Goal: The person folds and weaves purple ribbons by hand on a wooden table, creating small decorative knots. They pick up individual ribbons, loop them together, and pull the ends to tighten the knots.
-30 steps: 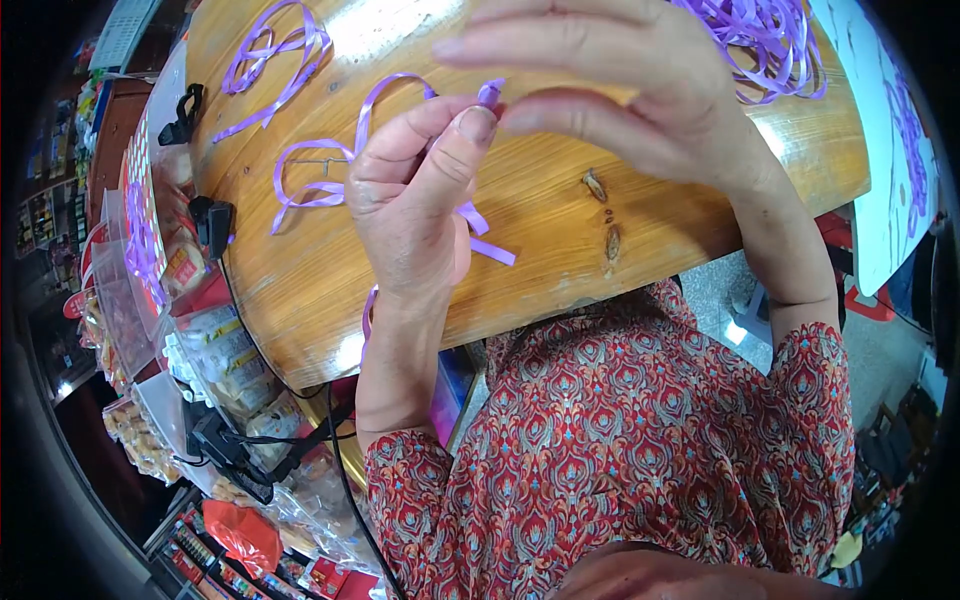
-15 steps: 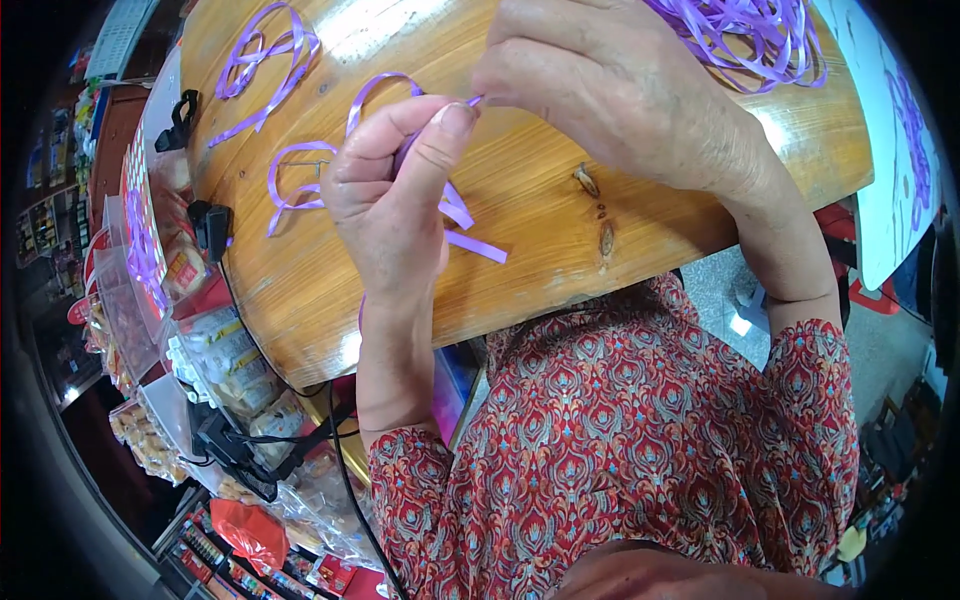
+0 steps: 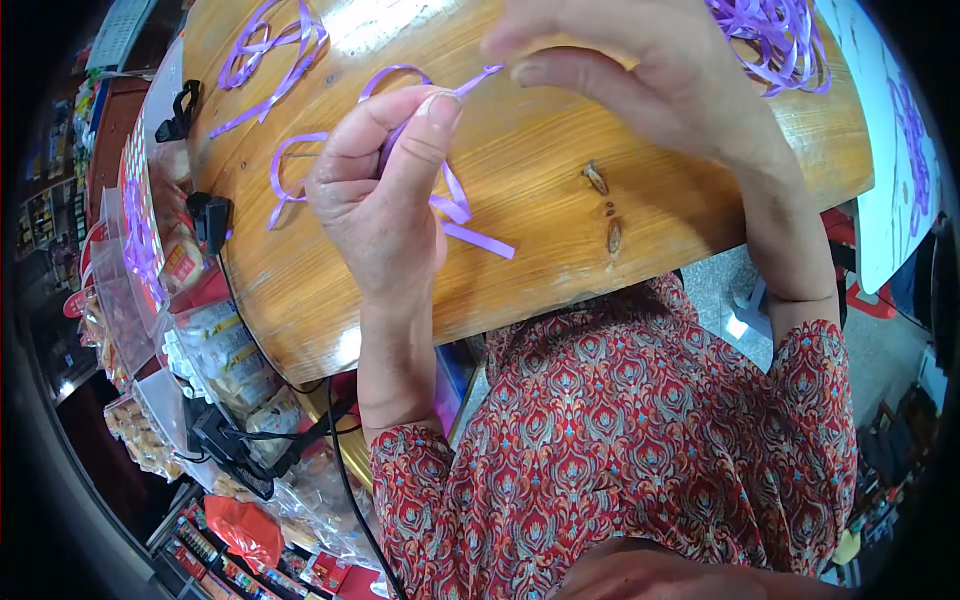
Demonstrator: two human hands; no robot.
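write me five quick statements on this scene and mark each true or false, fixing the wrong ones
1. The left hand pinches a purple ribbon. True.
2. The right hand is closed in a tight fist. False: its thumb and fingers stand apart.
3. The table has a wooden top. True.
4. The biggest ribbon pile on the table lies at its left end. False: it lies toward the far right.
5. The person's shirt is plain blue. False: it is mostly red and patterned.

A glossy purple ribbon (image 3: 477,80) is pinched in the left hand (image 3: 378,205), narrow end protruding.
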